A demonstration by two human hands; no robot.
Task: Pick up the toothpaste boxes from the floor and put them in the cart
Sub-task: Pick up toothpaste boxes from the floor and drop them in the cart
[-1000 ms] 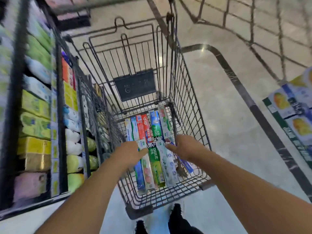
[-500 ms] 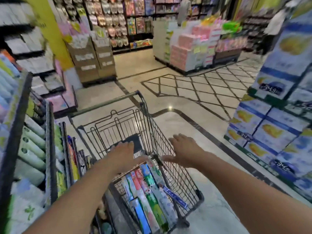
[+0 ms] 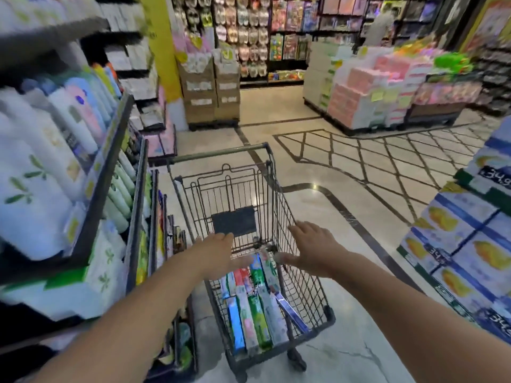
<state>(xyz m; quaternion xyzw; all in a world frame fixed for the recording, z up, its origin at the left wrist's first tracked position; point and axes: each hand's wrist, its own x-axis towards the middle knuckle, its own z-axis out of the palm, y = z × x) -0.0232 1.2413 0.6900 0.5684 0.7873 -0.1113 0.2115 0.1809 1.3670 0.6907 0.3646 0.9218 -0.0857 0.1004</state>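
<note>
Toothpaste boxes (image 3: 255,313) in blue, green, red and white lie packed side by side on the bottom of a wire shopping cart (image 3: 301,286) standing in a supermarket aisle, their long sides running from the near end of the basket toward the far end, one blue box leaning against the right wall. Above them a person's left hand (image 3: 214,257) and right hand (image 3: 313,251) hover palm down over the basket, fingers straight and loosely spread, gripping nothing; the right hand's fingertips reach to the cart's right rim, though whether they touch it cannot be told. Shelves of bottles and packaged goods (image 3: 55,161) stand just beside the cart on the left, stacked blue-and-white cartons (image 3: 464,244) rise on the right, and pallets of pink packs (image 3: 365,95) sit well apart across the patterned tile floor (image 3: 345,172).
</note>
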